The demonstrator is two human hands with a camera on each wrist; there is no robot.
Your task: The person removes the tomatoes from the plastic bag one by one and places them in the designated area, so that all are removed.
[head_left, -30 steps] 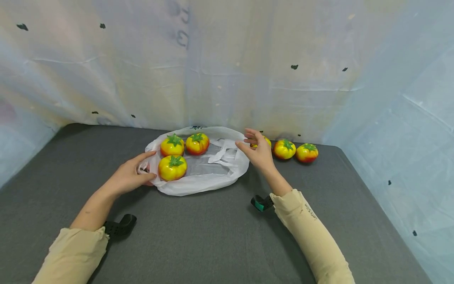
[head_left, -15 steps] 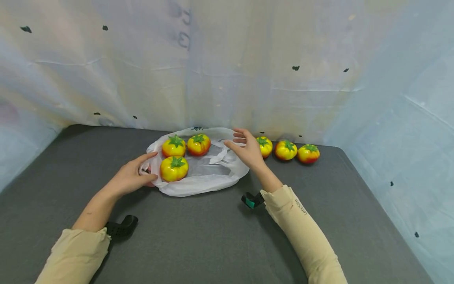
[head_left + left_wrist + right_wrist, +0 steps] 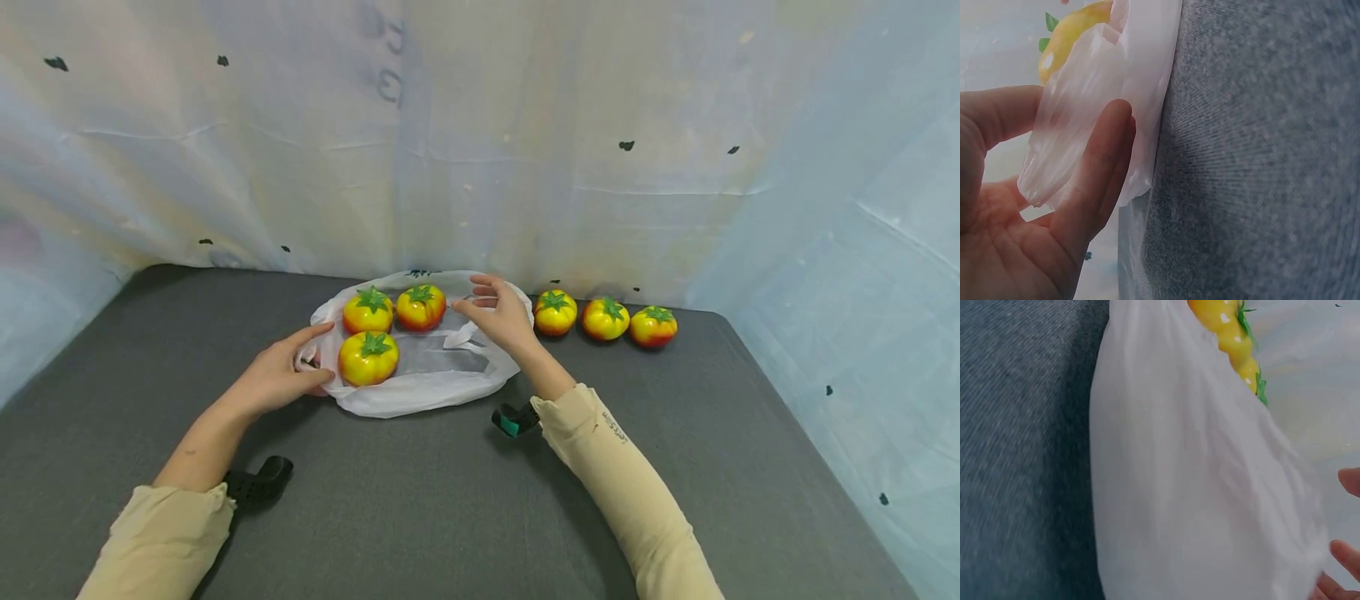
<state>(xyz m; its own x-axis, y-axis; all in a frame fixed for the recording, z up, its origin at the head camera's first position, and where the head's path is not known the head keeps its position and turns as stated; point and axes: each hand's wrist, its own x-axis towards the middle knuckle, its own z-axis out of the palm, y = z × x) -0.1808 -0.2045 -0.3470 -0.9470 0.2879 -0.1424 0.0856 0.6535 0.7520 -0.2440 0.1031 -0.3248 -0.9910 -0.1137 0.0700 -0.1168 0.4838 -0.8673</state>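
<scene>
A white plastic bag (image 3: 420, 397) lies spread open on the dark table. Inside its left part sit three yellow-red toy-like tomatoes (image 3: 368, 360) with green leafy tops. My left hand (image 3: 279, 368) holds the bag's left end, its bunched plastic (image 3: 1072, 125) between thumb and fingers in the left wrist view. Over the bag's right part hovers my right hand (image 3: 504, 318), fingers apart and holding nothing. A loose strip of the bag, likely a handle (image 3: 459, 337), lies just below the right fingertips. In the right wrist view only some fingertips (image 3: 1344, 556) show, beside the bag's wall.
Three more tomatoes (image 3: 605, 320) stand in a row right of the bag, near the back edge of the grey table (image 3: 420, 500). Pale sheeting (image 3: 480, 167) with dark marks hangs behind and at both sides. A black strap (image 3: 262, 482) is on each wrist.
My right hand has moved left from beside the row of tomatoes to above the bag, uncovering the row's leftmost tomato. The left hand keeps its place on the bag.
</scene>
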